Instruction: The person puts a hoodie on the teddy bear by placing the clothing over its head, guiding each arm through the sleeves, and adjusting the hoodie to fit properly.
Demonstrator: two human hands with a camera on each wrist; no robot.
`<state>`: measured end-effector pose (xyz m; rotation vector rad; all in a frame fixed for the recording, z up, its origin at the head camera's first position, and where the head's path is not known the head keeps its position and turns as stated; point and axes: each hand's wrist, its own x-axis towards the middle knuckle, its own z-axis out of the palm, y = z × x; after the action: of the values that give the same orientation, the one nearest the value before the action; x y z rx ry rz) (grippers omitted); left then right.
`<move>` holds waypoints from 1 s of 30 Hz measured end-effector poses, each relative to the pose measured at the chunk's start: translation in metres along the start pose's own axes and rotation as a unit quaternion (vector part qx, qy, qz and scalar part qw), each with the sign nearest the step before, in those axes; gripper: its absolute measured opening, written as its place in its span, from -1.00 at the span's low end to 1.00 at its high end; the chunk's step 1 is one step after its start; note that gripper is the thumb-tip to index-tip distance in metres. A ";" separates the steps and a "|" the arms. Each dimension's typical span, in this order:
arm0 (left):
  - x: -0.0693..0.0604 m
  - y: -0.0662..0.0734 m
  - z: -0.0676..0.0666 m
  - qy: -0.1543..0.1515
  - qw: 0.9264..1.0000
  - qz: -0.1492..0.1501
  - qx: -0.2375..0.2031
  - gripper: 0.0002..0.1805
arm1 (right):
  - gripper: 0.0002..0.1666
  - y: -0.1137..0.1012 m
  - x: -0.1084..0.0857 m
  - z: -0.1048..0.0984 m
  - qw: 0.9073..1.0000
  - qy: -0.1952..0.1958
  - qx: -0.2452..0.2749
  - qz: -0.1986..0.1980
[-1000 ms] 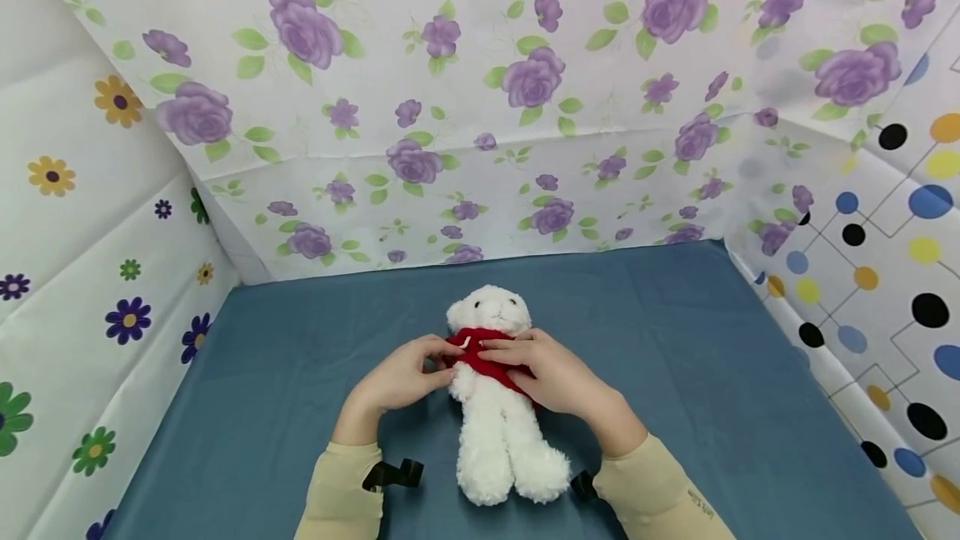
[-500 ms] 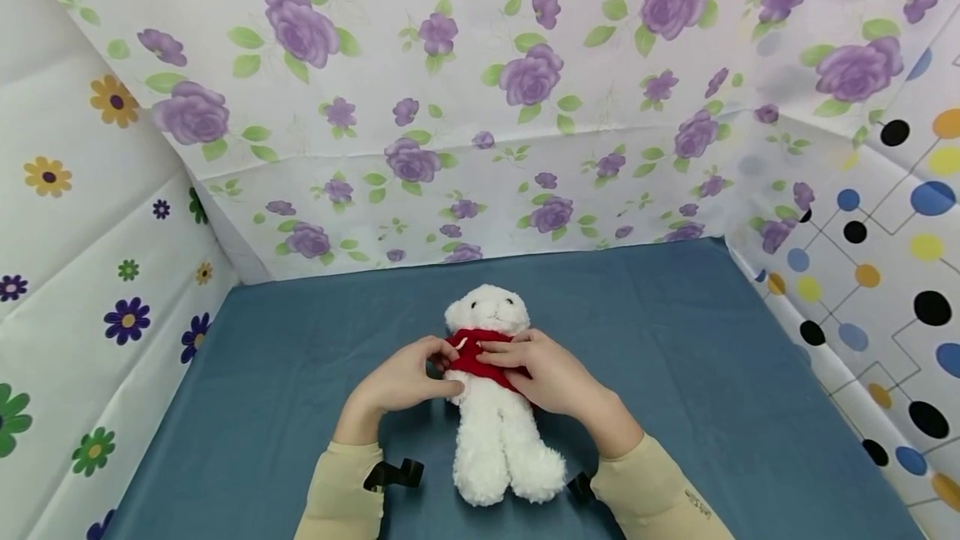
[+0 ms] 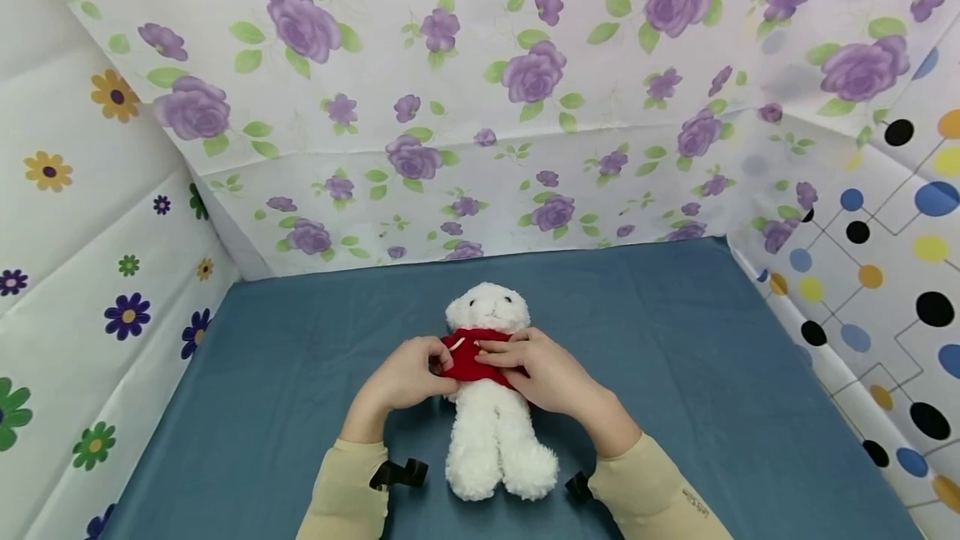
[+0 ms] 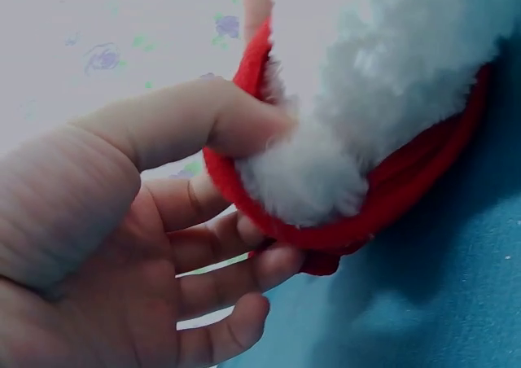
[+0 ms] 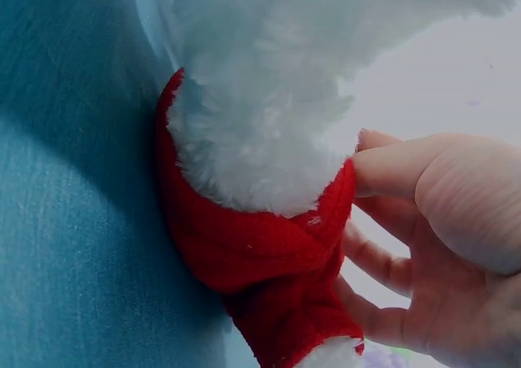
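A white plush bear (image 3: 487, 305) lies on its back, head away from me, wearing a red top (image 3: 467, 365) with a pale drawstring. My left hand (image 3: 407, 375) pinches the top's hem at the bear's left-hand side in view. In the left wrist view the thumb (image 4: 236, 124) presses into white fur inside the red hem, the other fingers beneath it. My right hand (image 3: 555, 375) holds the opposite side, its fingers across the chest. The right wrist view shows that thumb (image 5: 395, 166) at the hem edge and a white paw (image 5: 332, 353) at a red sleeve's end.
A blue cloth (image 3: 322, 315) covers the table. Behind it hangs a purple-flowered curtain (image 3: 465, 140), with a daisy-print sheet (image 3: 75, 273) on the left and a dotted sheet (image 3: 885, 315) on the right. Dark straps hang from both wrists.
My left hand has shifted its thumb and fingers at the hem, and the red top now covers more of the bear's left-hand side. The bear's legs moved slightly left; my right hand stays nearly in place.
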<state>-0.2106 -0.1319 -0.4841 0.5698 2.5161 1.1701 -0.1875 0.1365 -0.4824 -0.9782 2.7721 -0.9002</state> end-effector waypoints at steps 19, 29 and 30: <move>-0.007 0.007 -0.004 0.023 0.999 -0.042 -0.010 -0.64 | -0.51 0.001 0.001 0.002 1.000 0.005 0.011 0.010; -0.002 0.009 0.002 0.090 0.994 -0.060 0.009 -0.82 | -0.51 0.002 0.003 0.003 1.000 0.013 0.010 0.009; -0.002 0.009 0.003 0.093 0.994 -0.063 0.008 -0.82 | -0.51 0.002 0.003 0.003 1.000 0.014 0.011 0.010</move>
<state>-0.2055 -0.1256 -0.4785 0.3133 2.6753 1.2072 -0.1899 0.1347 -0.4856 -0.9407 2.7830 -0.9476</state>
